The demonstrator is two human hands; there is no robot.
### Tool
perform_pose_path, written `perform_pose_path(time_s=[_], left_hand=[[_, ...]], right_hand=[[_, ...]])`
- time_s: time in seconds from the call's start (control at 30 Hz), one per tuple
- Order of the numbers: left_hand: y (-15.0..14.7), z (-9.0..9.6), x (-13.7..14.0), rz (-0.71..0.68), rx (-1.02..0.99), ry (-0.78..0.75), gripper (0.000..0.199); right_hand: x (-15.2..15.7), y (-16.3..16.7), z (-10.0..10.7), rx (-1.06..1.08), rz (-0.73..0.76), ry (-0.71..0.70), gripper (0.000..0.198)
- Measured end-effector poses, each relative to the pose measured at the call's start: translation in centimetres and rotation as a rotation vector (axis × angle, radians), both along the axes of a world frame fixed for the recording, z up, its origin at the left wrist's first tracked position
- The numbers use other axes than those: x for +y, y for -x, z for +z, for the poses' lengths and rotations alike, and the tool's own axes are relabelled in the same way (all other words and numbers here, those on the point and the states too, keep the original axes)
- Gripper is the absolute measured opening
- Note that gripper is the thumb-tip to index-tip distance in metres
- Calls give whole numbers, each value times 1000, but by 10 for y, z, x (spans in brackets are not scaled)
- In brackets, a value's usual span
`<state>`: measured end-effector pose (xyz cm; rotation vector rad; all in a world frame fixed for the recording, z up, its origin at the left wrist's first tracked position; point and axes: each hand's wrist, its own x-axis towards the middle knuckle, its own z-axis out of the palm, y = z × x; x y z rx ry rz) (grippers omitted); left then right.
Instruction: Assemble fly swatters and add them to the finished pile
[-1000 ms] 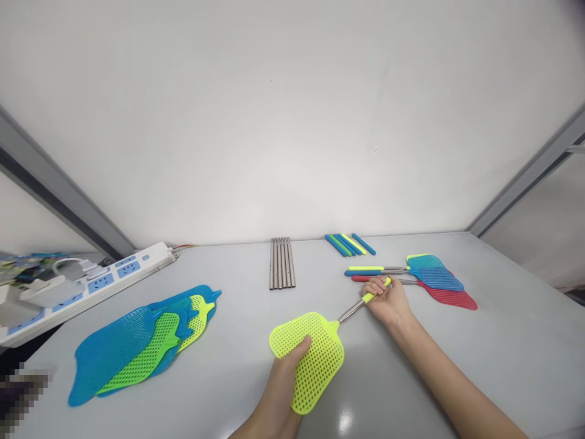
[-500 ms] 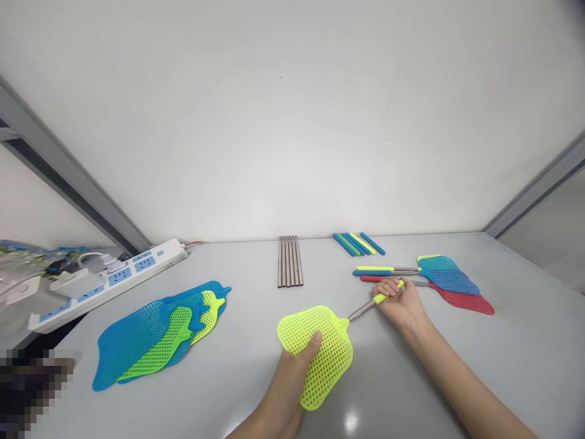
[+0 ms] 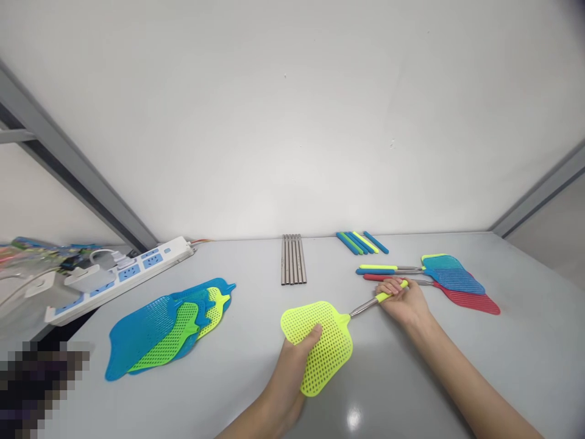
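A yellow fly swatter (image 3: 326,347) is held between both hands over the front of the table. My left hand (image 3: 292,366) grips its perforated head, thumb on top and the other fingers hidden beneath. My right hand (image 3: 404,300) is wrapped round the yellow handle sleeve, with the metal rod showing between sleeve and head. Just behind the right hand lie swatters with long handles: a blue one (image 3: 450,274) partly over a yellow one, and a red one (image 3: 475,299) below. Several loose swatter heads (image 3: 141,329), blue, green and yellow, overlap on the left.
Several metal rods (image 3: 294,259) lie side by side near the wall. Right of them are several coloured handle sleeves (image 3: 361,242). A white power strip (image 3: 171,256) with plugs runs along the table's left edge. The white wall (image 3: 292,152) closes off the back.
The view has shifted slightly, so the things on the table appear a little further right. Both hands keep their hold on the yellow fly swatter, almost unchanged in pose.
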<state>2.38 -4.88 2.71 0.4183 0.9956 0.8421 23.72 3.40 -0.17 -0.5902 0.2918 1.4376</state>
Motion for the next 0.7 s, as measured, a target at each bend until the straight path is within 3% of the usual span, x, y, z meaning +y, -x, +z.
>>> perform_pose_path(time_s=[0.23,0.47,0.7], left_hand=[[5,-11,4,8,-45,-70,45],[5,-9,7,43,-27,-47,42],[6,-12,5,37,-47,-68,44]], right_hand=[[1,0,-1,-17,-1,10,20],[-2,3,1,-75,28,-120,20],[0,3,1,-57,12,-103,21]])
